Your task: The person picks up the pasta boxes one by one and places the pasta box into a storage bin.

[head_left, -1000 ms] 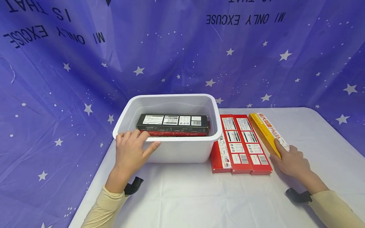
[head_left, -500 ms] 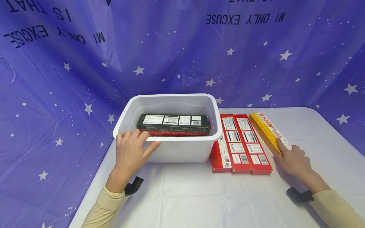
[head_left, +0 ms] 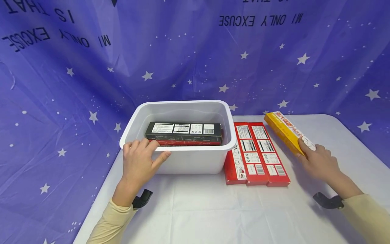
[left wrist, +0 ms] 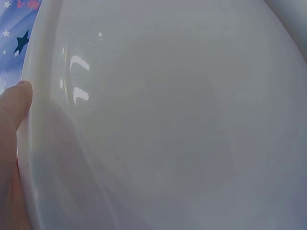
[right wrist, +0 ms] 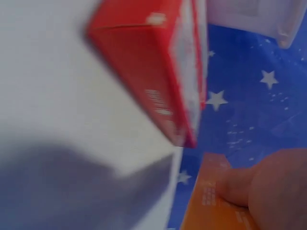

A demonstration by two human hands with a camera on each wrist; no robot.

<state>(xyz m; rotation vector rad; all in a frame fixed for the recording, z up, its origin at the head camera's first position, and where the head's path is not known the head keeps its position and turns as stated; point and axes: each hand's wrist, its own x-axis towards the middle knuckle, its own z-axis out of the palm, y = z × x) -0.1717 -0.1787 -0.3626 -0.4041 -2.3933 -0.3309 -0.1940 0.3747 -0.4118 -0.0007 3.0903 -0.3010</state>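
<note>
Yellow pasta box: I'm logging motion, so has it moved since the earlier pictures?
Yes: the yellow pasta box sits higher in the head picture, its far end now clearly above those of the red boxes on the table.

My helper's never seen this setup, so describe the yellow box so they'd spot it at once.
Start from the white tub. To its right lie three red boxes in a row; past them, the right grip holds the yellow box. Its yellow side sets it apart from those red neighbours: no other box in view is yellow.
</note>
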